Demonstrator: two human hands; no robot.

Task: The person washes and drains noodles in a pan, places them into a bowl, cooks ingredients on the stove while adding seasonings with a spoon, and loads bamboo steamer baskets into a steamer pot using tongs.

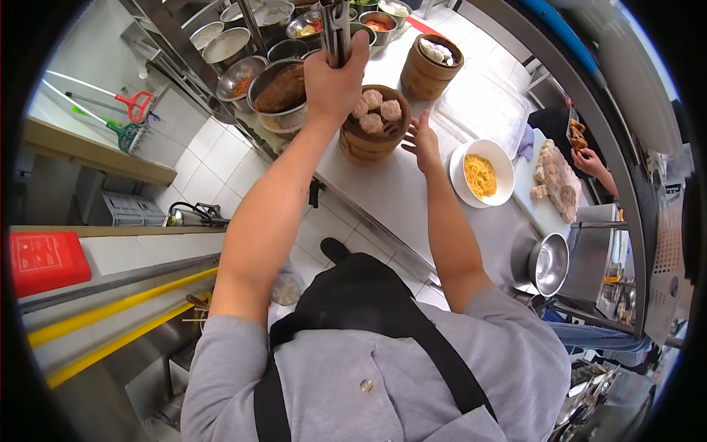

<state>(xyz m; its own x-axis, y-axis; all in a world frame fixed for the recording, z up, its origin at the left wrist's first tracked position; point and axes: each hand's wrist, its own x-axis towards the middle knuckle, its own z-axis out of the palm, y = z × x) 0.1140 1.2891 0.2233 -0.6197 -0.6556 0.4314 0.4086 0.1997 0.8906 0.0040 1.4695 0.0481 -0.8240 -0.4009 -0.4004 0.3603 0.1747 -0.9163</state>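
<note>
My left hand (pixel 335 85) is wrapped round a shiny metal utensil (pixel 336 33), whose far end runs out of the top of the view. Just below and to the right of that hand stands a round bamboo steamer basket (pixel 364 149) with several pinkish dumplings (pixel 371 112) inside. My right hand (pixel 423 141) is at the basket's right side with its fingers apart; whether they touch the rim is unclear. A second bamboo basket (pixel 425 76) behind holds white dumplings (pixel 436 51).
Metal bowls of ingredients (pixel 276 92) crowd the left. On the counter (pixel 383 199) are a white bowl (pixel 501 169) of yellow noodles, a clear plastic container (pixel 486 103), a board of pale meat (pixel 556 180) and a steel bowl (pixel 549 265). Another person's hand (pixel 587 160) holds food at right.
</note>
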